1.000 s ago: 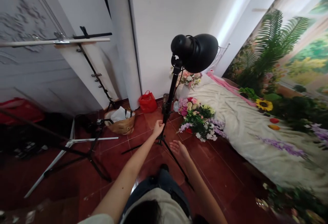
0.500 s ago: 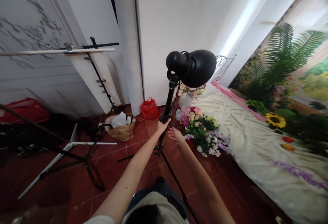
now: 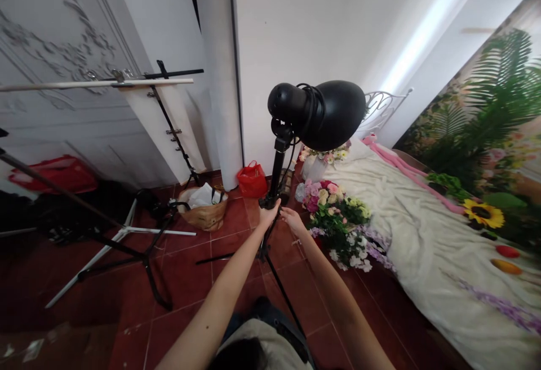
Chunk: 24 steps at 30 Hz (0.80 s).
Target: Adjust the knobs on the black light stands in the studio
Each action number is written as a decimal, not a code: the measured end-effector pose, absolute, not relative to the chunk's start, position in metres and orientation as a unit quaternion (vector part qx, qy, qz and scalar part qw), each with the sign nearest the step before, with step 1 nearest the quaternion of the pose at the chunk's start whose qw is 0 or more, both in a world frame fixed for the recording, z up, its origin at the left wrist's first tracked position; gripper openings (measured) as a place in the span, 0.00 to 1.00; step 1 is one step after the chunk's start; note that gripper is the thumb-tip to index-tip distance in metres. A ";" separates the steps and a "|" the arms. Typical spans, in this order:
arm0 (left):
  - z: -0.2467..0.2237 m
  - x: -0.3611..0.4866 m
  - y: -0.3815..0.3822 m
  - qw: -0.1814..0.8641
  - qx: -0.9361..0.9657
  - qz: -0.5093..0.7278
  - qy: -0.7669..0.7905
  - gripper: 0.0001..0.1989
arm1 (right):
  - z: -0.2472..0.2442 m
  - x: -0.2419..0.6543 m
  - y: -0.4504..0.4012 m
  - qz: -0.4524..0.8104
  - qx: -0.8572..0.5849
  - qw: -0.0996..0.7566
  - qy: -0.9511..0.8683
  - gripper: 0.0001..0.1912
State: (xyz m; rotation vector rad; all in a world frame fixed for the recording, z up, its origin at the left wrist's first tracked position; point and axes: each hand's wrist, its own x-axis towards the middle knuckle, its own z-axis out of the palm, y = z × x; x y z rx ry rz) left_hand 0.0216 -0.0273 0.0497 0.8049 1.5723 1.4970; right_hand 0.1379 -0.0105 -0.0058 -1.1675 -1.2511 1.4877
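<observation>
A black studio lamp (image 3: 333, 115) with a wide reflector and coiled cable sits atop a black light stand (image 3: 277, 171), in front of me. My left hand (image 3: 269, 213) is wrapped round the stand's pole just below its collar. Beside it on the right, my right hand (image 3: 292, 221) has its fingertips drawn together against the same collar. Whatever those fingers pinch is too small to make out. The stand's legs spread over the red tiles near my feet.
Artificial flowers (image 3: 338, 206) lie right of the stand, by a bed with a cream blanket (image 3: 426, 257). A red bag (image 3: 252, 180) and a woven basket (image 3: 206, 214) stand on the floor. Left are a black stand (image 3: 143, 257), a white stand (image 3: 103, 251) and a backdrop pole (image 3: 156, 83).
My right hand has gone from open fingers beside the pole to fingertips closed at the collar. My left hand keeps its grip. The view has shifted slightly left.
</observation>
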 end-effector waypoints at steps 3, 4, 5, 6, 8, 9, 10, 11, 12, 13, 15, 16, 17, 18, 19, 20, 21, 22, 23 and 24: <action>0.045 0.022 -0.026 0.401 0.319 0.595 0.619 0.17 | -0.015 0.140 -0.011 0.579 -0.433 0.462 -0.514 0.14; 0.043 0.022 -0.025 0.398 0.322 0.594 0.620 0.18 | -0.016 0.140 -0.009 0.574 -0.427 0.465 -0.521 0.13; 0.040 0.022 -0.023 0.396 0.327 0.591 0.622 0.18 | -0.016 0.139 -0.007 0.573 -0.426 0.460 -0.527 0.12; 0.038 0.021 -0.022 0.395 0.333 0.589 0.622 0.18 | -0.014 0.137 -0.004 0.576 -0.428 0.449 -0.532 0.11; 0.035 0.020 -0.020 0.389 0.346 0.589 0.617 0.17 | -0.008 0.134 0.000 0.584 -0.436 0.426 -0.536 0.13; 0.034 0.020 -0.019 0.385 0.352 0.593 0.613 0.16 | -0.003 0.133 0.002 0.584 -0.444 0.420 -0.535 0.15; 0.033 0.020 -0.018 0.381 0.354 0.597 0.610 0.16 | 0.001 0.133 0.002 0.579 -0.452 0.420 -0.534 0.16; 0.033 0.020 -0.018 0.380 0.355 0.599 0.609 0.16 | 0.005 0.133 0.002 0.568 -0.460 0.424 -0.535 0.16; 0.033 0.020 -0.018 0.383 0.354 0.599 0.608 0.16 | 0.007 0.133 0.001 0.555 -0.466 0.430 -0.539 0.15; 0.033 0.021 -0.018 0.389 0.352 0.595 0.609 0.16 | 0.009 0.134 -0.001 0.542 -0.471 0.433 -0.546 0.14; 0.034 0.020 -0.019 0.402 0.346 0.585 0.614 0.17 | 0.009 0.137 -0.006 0.525 -0.477 0.435 -0.554 0.11; 0.034 0.020 -0.019 0.403 0.343 0.583 0.616 0.17 | 0.008 0.138 -0.008 0.522 -0.481 0.443 -0.547 0.11; 0.034 0.020 -0.019 0.401 0.341 0.583 0.619 0.18 | 0.006 0.139 -0.010 0.523 -0.486 0.457 -0.530 0.11; 0.033 0.020 -0.019 0.397 0.338 0.584 0.622 0.19 | 0.004 0.139 -0.011 0.528 -0.489 0.471 -0.511 0.13; 0.032 0.019 -0.019 0.393 0.336 0.586 0.624 0.20 | 0.003 0.139 -0.012 0.534 -0.489 0.480 -0.494 0.15; 0.032 0.019 -0.018 0.392 0.335 0.588 0.623 0.20 | 0.002 0.138 -0.014 0.541 -0.489 0.481 -0.486 0.17; 0.031 0.019 -0.017 0.393 0.334 0.590 0.621 0.20 | 0.001 0.136 -0.015 0.548 -0.487 0.474 -0.487 0.17; 0.031 0.018 -0.017 0.394 0.335 0.592 0.617 0.20 | 0.001 0.134 -0.016 0.554 -0.485 0.461 -0.494 0.17; 0.031 0.018 -0.016 0.396 0.339 0.595 0.612 0.20 | 0.002 0.131 -0.018 0.558 -0.486 0.451 -0.500 0.17; 0.031 0.018 -0.016 0.397 0.343 0.598 0.606 0.19 | 0.004 0.129 -0.020 0.559 -0.488 0.446 -0.500 0.16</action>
